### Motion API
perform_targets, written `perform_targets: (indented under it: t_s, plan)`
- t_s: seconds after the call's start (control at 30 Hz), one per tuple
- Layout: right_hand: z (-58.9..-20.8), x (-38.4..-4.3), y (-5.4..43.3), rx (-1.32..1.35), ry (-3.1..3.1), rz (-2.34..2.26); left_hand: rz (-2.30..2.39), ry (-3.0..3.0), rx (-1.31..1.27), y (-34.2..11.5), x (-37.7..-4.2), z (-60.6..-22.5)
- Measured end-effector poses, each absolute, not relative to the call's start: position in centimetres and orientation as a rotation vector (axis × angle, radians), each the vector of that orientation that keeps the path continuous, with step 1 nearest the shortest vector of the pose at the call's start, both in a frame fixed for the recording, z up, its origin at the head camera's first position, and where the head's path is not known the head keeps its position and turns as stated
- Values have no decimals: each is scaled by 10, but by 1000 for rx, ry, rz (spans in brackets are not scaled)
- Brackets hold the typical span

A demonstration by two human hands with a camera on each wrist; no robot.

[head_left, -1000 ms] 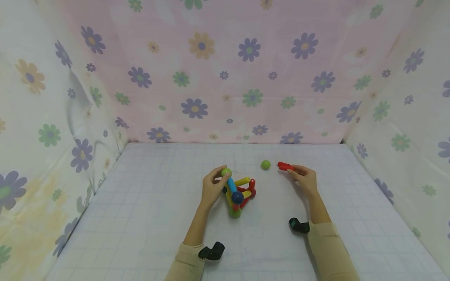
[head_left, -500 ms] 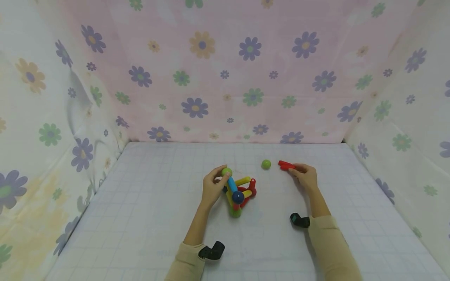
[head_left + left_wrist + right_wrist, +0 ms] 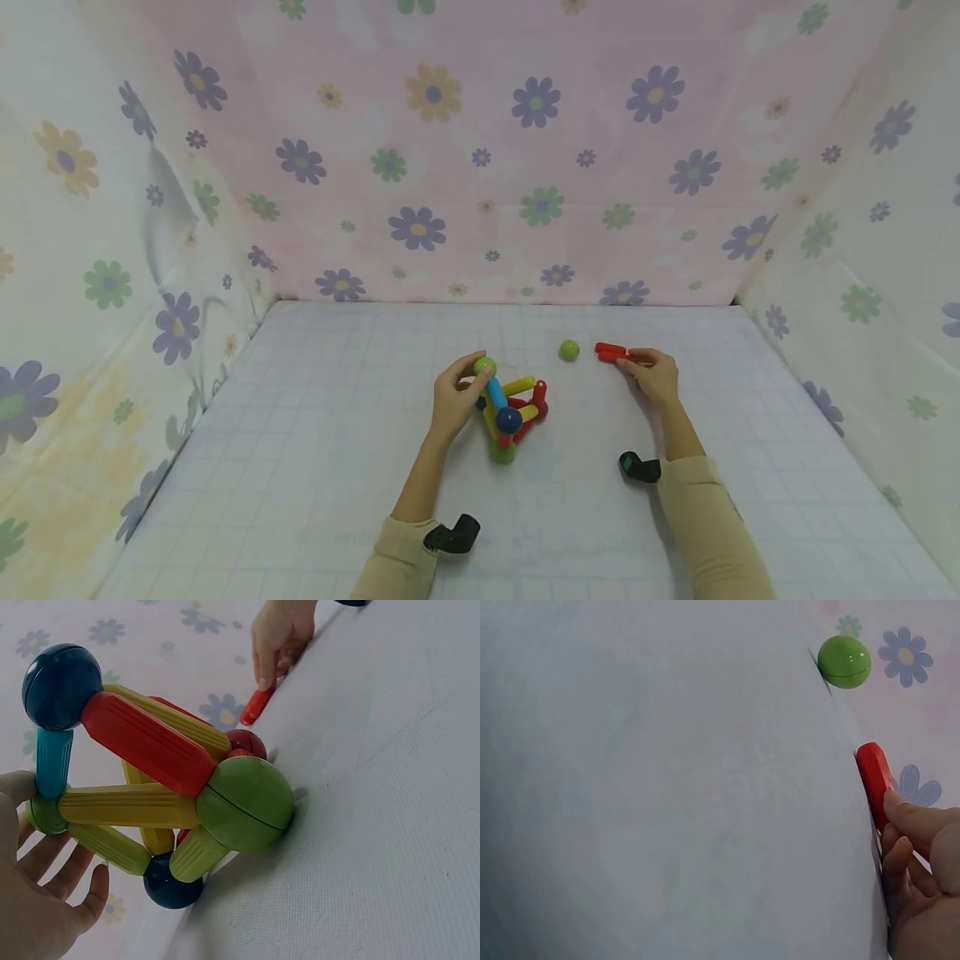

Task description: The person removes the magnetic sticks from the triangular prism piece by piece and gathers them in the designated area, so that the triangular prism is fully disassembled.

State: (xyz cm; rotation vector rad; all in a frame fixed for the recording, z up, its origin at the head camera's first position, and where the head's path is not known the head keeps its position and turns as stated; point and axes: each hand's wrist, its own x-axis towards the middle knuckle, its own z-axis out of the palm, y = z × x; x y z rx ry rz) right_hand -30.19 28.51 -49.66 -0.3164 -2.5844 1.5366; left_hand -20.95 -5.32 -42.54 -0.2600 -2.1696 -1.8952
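A frame of magnetic rods and balls, in red, yellow, blue and green, stands on the table; its dark blue ball [image 3: 509,420] faces me. My left hand [image 3: 452,400] pinches the green ball [image 3: 486,366] at the frame's upper left, where a blue rod [image 3: 54,765] joins it. To the right, my right hand [image 3: 656,379] pinches the end of a red rod [image 3: 609,357] low over the table between thumb and fingers. A second red rod [image 3: 609,347] lies alongside it on the far side. In the right wrist view only one red rod [image 3: 874,780] shows clearly.
A loose green ball [image 3: 569,350] rests on the table left of the red rods, behind the frame. The table [image 3: 337,433] has a pale gridded cover. Flowered cloth [image 3: 480,192] closes off the back and both sides.
The red rods have turned slightly, lying more level across the view and a little further right. My right hand has shifted slightly with them. The left hand and frame keep their place.
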Motion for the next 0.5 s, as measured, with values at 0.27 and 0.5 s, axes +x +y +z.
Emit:
perform_targets:
  t_s: [0.27, 0.5]
  plan:
    - [-496, -299, 282, -346, -2554, 1557, -1888, -2167, -265, -53, -209, -425]
    - [-491, -285, 274, -388, -2482, 1644, -1880, -2174, -271, -53, -209, -425]
